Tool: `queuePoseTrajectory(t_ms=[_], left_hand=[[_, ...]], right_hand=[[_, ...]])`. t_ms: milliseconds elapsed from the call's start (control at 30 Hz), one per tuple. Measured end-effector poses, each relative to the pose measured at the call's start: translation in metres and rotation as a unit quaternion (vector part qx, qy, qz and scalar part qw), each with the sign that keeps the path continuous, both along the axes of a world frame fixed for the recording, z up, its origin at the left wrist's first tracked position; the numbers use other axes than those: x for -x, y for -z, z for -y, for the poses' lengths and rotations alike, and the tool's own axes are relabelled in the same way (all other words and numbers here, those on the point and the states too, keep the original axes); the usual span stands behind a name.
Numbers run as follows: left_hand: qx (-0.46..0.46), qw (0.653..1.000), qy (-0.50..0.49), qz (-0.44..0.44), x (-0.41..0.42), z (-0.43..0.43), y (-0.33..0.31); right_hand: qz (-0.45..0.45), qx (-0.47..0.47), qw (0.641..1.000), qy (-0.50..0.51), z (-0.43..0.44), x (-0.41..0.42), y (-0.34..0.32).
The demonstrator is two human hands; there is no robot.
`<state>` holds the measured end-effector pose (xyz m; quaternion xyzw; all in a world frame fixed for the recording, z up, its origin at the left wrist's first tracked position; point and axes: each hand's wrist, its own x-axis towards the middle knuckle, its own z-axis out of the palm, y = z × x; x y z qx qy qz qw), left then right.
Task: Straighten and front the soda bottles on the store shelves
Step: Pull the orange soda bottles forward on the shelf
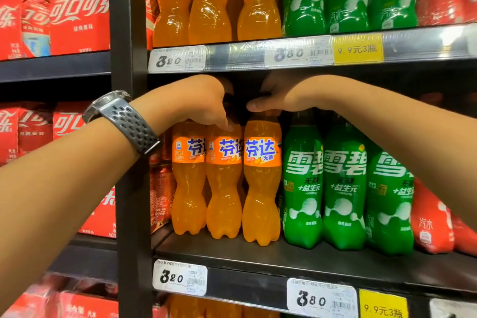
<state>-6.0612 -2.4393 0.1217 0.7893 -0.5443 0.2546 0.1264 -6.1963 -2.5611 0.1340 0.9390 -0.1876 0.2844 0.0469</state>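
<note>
Under my left hand [204, 100]: middle orange plastic soda bottle [223, 188], neck gripped | right hand [278, 95] over the neighbouring orange bottle [262, 188], grip hidden, cannot tell | I judge both full, heavy, slick, squeezable; hold necks.

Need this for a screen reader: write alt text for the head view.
Two bare hands reach onto a shelf: the left hand grips the top of the middle orange bottle, the right hand the top of the right orange bottle. Green bottles stand to their right.
</note>
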Motion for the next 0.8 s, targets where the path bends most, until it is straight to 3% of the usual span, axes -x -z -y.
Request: queuePoseTrajectory(t_ms=[200,367,633,800], left_hand=[[0.029,0.998,0.034,-0.049,-0.002,-0.002,0.000],[0.038,0.999,0.022,0.016,0.001,0.002,0.002],[0.039,0.997,0.067,-0.016,-0.002,0.003,0.002],[0.055,0.997,0.046,0.019,-0.011,0.000,0.005]], right_hand=[[-0.017,0.014,1.000,0.020,-0.001,0.000,0.000],[-0.044,0.013,0.998,0.050,-0.005,-0.003,-0.003],[-0.050,0.067,0.991,0.100,-0.012,0.000,-0.003],[-0.019,0.073,0.994,0.082,-0.017,-0.011,0.003]])
